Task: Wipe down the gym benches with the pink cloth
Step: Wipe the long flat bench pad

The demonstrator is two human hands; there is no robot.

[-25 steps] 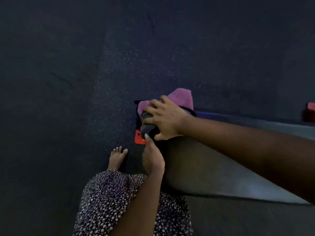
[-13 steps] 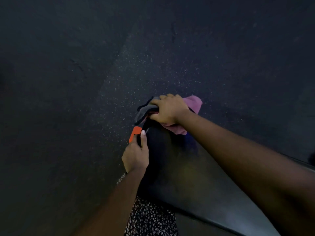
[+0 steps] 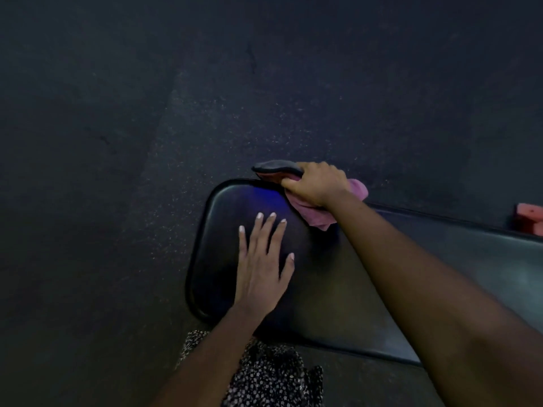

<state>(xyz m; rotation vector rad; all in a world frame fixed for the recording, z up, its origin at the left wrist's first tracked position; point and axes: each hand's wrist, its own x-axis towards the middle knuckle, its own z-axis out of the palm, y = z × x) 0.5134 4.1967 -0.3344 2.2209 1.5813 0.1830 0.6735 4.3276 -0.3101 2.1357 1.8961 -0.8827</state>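
A black padded gym bench (image 3: pixel 338 289) runs from the centre of the view to the right edge, its rounded end pointing left. My left hand (image 3: pixel 261 259) lies flat on the pad near that end, fingers straight and spread. At the bench's far edge my right hand (image 3: pixel 316 183) grips the bunched pink cloth (image 3: pixel 316 214), which hangs out below the palm and to its right. A dark grey part (image 3: pixel 276 166) sticks out to the left from under the right hand's fingers.
Dark speckled rubber flooring (image 3: pixel 205 98) surrounds the bench on the left and beyond it. A red-orange bench part (image 3: pixel 530 217) shows at the right edge behind the pad. My patterned skirt (image 3: pixel 264 374) is at the bottom, next to the bench's near edge.
The view has risen above the bench top. My left hand left the bench's end and now lies flat on the pad. My right hand with the cloth shifted onto the far edge.
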